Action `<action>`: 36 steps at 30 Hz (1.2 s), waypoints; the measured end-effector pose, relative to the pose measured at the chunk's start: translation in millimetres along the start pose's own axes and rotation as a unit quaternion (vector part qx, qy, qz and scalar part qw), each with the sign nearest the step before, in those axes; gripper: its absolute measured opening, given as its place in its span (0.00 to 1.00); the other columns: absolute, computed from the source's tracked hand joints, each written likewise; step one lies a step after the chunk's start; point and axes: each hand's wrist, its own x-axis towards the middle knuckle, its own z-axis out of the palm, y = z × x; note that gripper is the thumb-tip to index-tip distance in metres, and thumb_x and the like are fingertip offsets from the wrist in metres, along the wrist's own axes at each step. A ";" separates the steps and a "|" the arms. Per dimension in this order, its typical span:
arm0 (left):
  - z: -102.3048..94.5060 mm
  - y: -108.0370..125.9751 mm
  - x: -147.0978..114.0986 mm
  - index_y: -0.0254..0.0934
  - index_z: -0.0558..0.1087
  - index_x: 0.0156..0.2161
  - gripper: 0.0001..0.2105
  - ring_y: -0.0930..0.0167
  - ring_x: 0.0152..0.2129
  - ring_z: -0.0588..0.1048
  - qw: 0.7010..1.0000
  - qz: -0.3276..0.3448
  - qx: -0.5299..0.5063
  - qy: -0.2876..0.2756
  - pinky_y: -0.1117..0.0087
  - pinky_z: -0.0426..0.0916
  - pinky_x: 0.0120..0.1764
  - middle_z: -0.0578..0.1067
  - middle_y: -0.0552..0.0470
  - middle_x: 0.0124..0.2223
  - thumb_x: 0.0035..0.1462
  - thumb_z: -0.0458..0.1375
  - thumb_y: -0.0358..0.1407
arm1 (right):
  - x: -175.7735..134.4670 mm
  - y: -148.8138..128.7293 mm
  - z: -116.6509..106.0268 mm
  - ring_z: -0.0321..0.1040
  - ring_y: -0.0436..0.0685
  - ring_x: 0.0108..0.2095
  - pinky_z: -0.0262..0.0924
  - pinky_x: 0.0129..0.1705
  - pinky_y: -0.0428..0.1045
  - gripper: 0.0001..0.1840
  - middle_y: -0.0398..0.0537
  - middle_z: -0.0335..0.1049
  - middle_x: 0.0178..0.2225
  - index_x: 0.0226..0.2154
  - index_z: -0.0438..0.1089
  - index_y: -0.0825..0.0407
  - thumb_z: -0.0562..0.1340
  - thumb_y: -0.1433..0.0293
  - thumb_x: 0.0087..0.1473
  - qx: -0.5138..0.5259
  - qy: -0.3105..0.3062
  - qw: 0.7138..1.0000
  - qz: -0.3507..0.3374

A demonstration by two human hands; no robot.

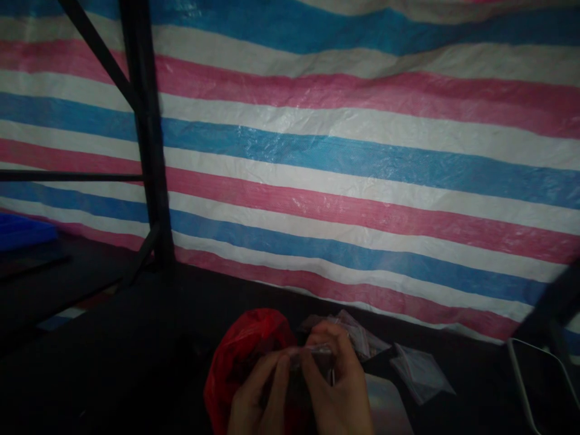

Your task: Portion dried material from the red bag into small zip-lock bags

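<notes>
My left hand (pixel 260 396) and my right hand (pixel 339 383) meet at the bottom middle of the head view, fingers pinched. Between their fingertips is the upper edge of a small clear plastic bag (pixel 321 349); its lower part is dark and hard to make out. Behind and left of my left hand stands a red plastic bag (pixel 229 362) with its mouth open; its contents are too dark to tell. Several clear zip bags (pixel 360 338) lie in a pile just behind my right hand. More clear bags (pixel 421 373) rest farther right.
A pale, translucent flat item (pixel 387 403) lies beside my right hand on the black table (pixel 136 356). At the right edge is a phone (pixel 544 386). Striped sheeting (pixel 339 163) hangs behind, with a black metal post (pixel 147 139) and a blue tray (pixel 25 232) at left.
</notes>
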 end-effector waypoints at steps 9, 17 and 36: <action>-17.5 -13.1 2.7 0.39 0.83 0.49 0.31 0.62 0.43 0.84 0.996 0.004 0.027 0.088 0.68 0.79 0.42 0.87 0.45 0.48 0.60 0.57 0.63 | 30.8 15.7 -29.3 0.80 0.64 0.37 0.73 0.39 0.55 0.20 0.50 0.81 0.35 0.41 0.74 0.49 0.67 0.54 0.50 -0.094 0.116 0.988 0.046; -38.1 -4.7 3.0 0.41 0.85 0.44 0.29 0.60 0.41 0.85 0.996 0.003 0.050 0.071 0.67 0.81 0.43 0.87 0.45 0.45 0.58 0.58 0.64 | 38.6 19.1 -76.2 0.78 0.71 0.49 0.69 0.54 0.62 0.24 0.63 0.82 0.48 0.46 0.79 0.54 0.59 0.59 0.54 -0.314 0.122 0.941 0.005; -30.1 5.1 -12.9 0.45 0.84 0.39 0.16 0.65 0.37 0.85 0.972 0.172 0.160 0.031 0.73 0.78 0.43 0.86 0.49 0.39 0.67 0.56 0.47 | 32.4 8.3 -167.9 0.81 0.76 0.43 0.65 0.41 0.61 0.21 0.57 0.85 0.42 0.45 0.79 0.46 0.57 0.61 0.53 -0.496 0.147 0.835 0.190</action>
